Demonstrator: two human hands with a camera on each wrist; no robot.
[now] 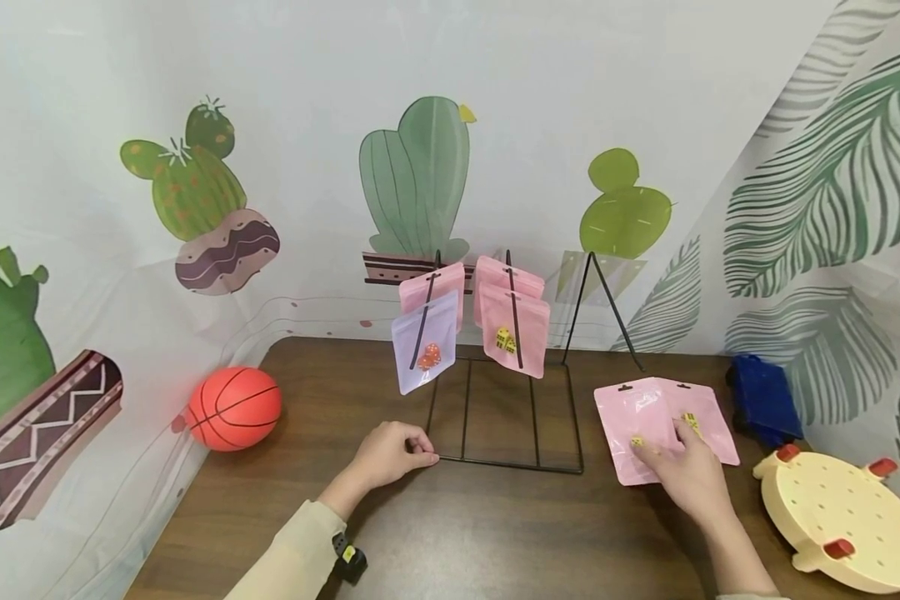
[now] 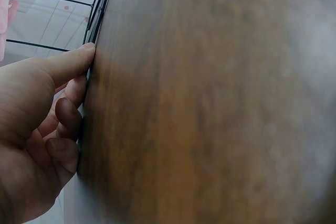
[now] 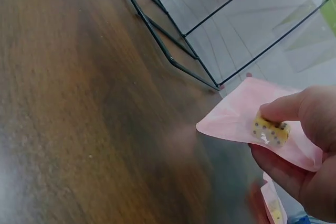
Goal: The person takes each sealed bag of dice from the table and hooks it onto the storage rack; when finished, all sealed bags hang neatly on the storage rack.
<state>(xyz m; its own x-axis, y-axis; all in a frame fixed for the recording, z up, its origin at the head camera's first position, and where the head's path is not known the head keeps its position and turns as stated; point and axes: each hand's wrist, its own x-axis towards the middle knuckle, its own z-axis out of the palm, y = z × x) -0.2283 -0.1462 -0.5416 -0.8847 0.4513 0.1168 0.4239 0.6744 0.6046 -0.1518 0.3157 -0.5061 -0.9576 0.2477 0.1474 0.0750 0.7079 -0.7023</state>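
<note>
A black wire display rack stands on the table. My left hand pinches its front left corner, thumb on the base wire and the other fingers curled. On the rack's left prong a lilac pouch with red dice hangs in front of a pink pouch. Its right prong carries pink pouches, the front pouch showing yellow dice. To the right, my right hand pinches a pink pouch, thumb over its yellow dice. Another pink pouch lies beside it, partly hidden by the hand.
An orange-red toy basketball sits at the table's left edge. At the right are a dark blue object and a cream round tray-like piece with red-tipped feet. A printed cactus backdrop stands behind the wooden table.
</note>
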